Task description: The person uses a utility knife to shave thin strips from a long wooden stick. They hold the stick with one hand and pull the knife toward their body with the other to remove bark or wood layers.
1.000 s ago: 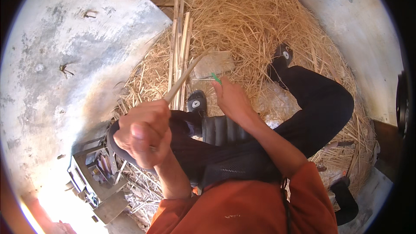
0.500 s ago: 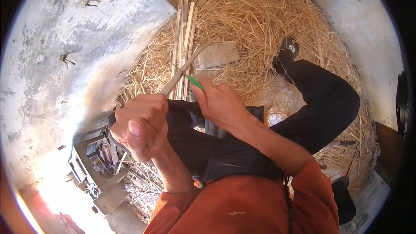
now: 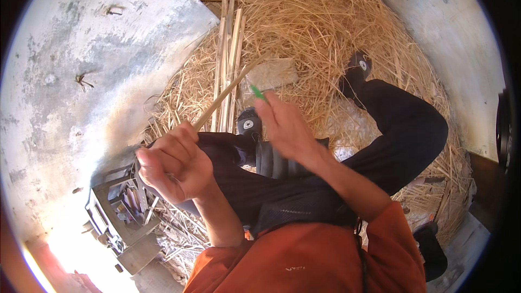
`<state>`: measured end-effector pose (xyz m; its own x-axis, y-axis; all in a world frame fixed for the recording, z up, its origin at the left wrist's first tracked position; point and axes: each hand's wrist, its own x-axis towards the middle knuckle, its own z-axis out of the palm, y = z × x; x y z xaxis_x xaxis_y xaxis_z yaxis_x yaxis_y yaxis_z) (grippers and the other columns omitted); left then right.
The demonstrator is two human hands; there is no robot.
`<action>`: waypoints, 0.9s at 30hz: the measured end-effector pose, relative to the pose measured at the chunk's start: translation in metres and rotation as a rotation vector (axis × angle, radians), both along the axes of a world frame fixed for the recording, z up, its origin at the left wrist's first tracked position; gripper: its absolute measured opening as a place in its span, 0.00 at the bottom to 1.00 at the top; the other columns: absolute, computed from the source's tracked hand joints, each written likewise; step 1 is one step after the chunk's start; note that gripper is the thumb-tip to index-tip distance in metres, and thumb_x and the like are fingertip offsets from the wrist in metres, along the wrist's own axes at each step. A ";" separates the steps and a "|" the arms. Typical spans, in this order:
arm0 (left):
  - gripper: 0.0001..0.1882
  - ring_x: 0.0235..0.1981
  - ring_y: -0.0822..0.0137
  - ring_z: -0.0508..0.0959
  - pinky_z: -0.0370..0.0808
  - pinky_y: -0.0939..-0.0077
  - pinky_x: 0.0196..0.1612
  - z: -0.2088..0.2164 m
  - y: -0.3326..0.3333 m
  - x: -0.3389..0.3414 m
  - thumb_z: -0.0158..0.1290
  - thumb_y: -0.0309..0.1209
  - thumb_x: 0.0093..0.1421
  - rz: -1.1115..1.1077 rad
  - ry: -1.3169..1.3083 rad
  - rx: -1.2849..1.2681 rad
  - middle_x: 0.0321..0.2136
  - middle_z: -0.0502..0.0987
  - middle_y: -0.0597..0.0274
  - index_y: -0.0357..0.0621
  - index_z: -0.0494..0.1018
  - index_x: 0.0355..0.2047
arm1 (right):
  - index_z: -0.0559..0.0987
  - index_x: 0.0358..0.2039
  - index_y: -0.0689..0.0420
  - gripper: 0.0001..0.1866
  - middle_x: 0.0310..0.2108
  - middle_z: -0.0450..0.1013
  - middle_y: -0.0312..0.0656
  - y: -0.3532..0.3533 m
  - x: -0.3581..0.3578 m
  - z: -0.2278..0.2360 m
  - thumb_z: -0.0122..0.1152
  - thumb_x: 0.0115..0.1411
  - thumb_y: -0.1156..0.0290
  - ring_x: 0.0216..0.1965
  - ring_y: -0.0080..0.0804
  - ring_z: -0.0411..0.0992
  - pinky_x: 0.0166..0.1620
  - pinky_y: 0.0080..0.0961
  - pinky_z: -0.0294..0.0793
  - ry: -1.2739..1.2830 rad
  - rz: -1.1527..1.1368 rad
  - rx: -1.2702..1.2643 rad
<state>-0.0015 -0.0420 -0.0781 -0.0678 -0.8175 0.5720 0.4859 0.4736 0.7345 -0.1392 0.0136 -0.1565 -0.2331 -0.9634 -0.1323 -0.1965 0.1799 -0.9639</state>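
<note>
My left hand [image 3: 179,163] is closed around the near end of a pale wooden strip [image 3: 221,97], which slants up and away to the right, its far tip above the straw. In my right hand [image 3: 285,127] is a small knife with a green handle [image 3: 258,93], gripped between thumb and fingers. Its blade is thin and blurred, just right of the strip and seemingly apart from it. Below the strip lies a bundle of long, pale wooden strips [image 3: 234,49] on the straw.
Straw [image 3: 309,11] covers the floor, with a flat stone slab [image 3: 279,73] beside the bundle. My dark-trousered legs [image 3: 404,114] are bent around the work area. A worn wall [image 3: 108,49] rises at left. An open grey box [image 3: 127,228] with small items stands at lower left.
My right hand and the knife have moved up and right, off the strip. My left hand has turned, and the strip now shows a narrower face.
</note>
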 end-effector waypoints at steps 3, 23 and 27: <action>0.27 0.13 0.75 0.42 0.48 0.76 0.22 0.003 0.006 -0.008 0.32 0.36 0.69 0.174 0.072 0.109 0.10 0.44 0.72 0.54 0.47 0.10 | 0.65 0.33 0.65 0.16 0.15 0.66 0.60 0.012 0.023 0.019 0.43 0.67 0.63 0.21 0.62 0.67 0.26 0.51 0.61 -0.125 0.040 -0.110; 0.26 0.12 0.76 0.41 0.46 0.77 0.21 0.004 0.015 -0.023 0.33 0.35 0.69 0.180 0.057 0.132 0.09 0.43 0.73 0.54 0.47 0.10 | 0.67 0.31 0.64 0.15 0.13 0.68 0.59 0.002 0.027 -0.013 0.46 0.65 0.63 0.19 0.62 0.69 0.24 0.51 0.69 0.198 0.054 -0.098; 0.27 0.10 0.76 0.42 0.49 0.77 0.18 0.000 0.006 -0.008 0.30 0.34 0.70 0.163 0.076 0.096 0.06 0.46 0.71 0.51 0.50 0.09 | 0.68 0.32 0.64 0.15 0.13 0.68 0.59 -0.010 0.030 -0.010 0.46 0.66 0.62 0.19 0.62 0.70 0.24 0.51 0.69 0.289 0.067 -0.076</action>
